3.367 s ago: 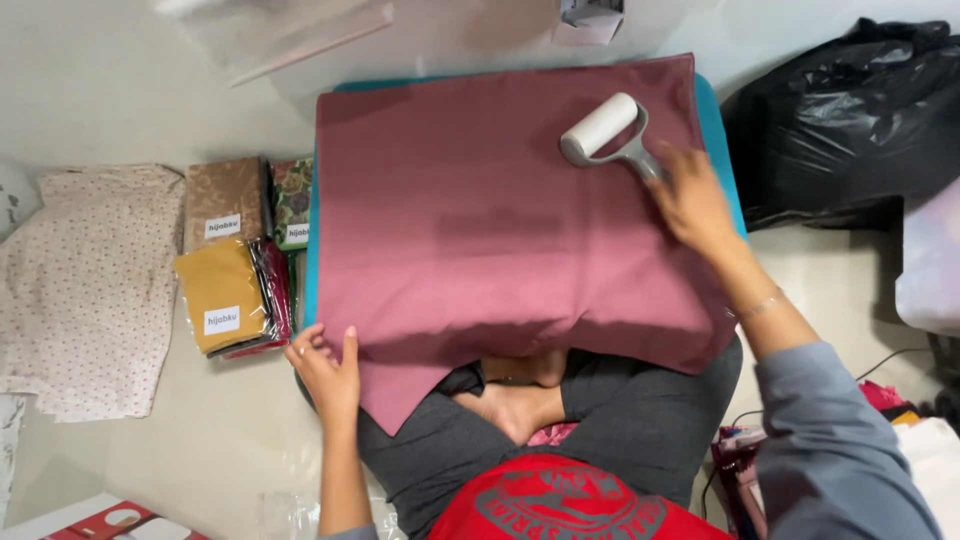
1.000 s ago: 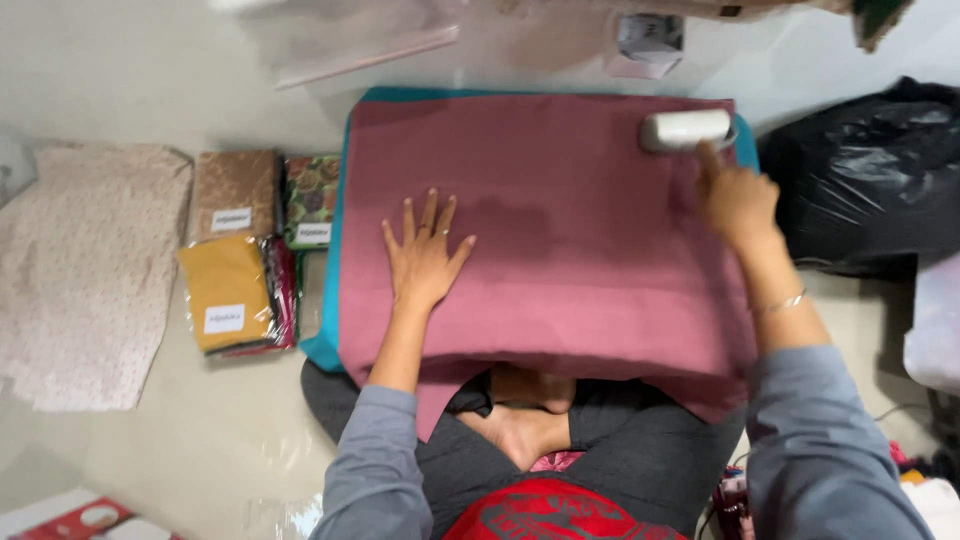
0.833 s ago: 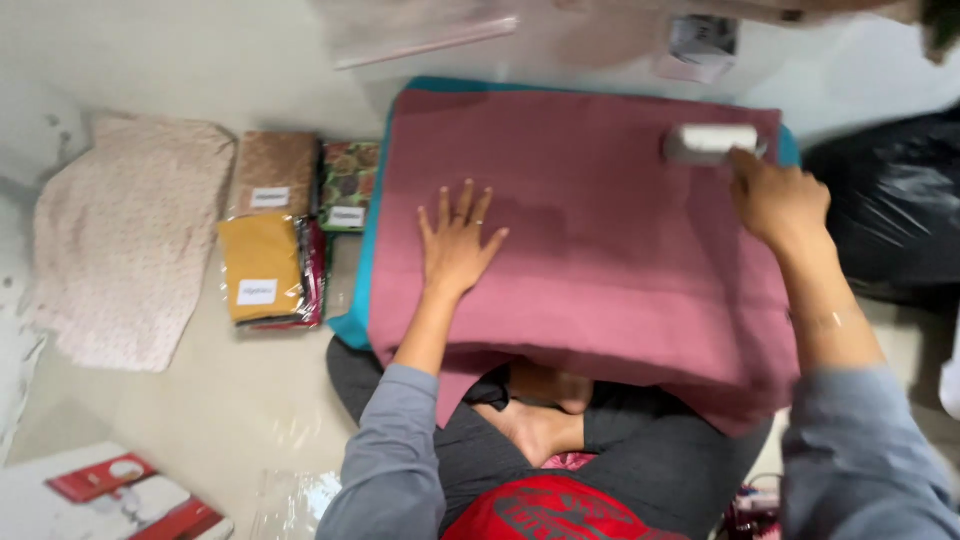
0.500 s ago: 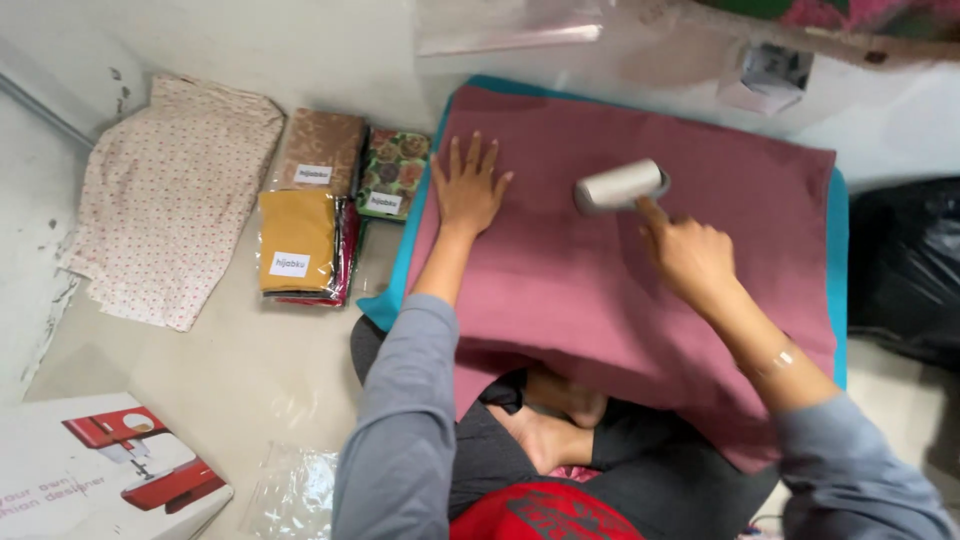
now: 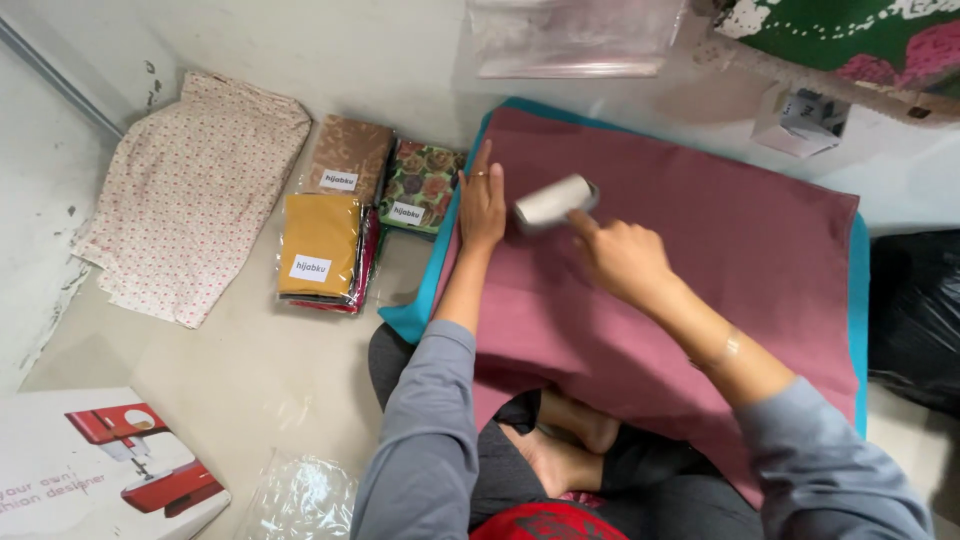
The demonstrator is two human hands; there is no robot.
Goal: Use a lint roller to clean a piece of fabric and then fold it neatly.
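Right hand (image 5: 625, 262) gripped a lint roller (image 5: 553, 202) on the maroon cloth (image 5: 700, 260); just left of it, the left hand (image 5: 482, 205) lay flat, fingers spread, holding nothing.

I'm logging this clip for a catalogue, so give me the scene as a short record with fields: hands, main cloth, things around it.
Left hand: left hand flat, fingers spread, pressing the near left edge of the mauve cloth
Right hand: right hand in a closed grip on the handle of the lint roller, roller head on the cloth
Under the cloth: teal cloth, showing along the edges
Left of it: packaged folded fabrics, floral cream cloth
Near corner: box picturing a red sewing machine
Right edge: black plastic bag
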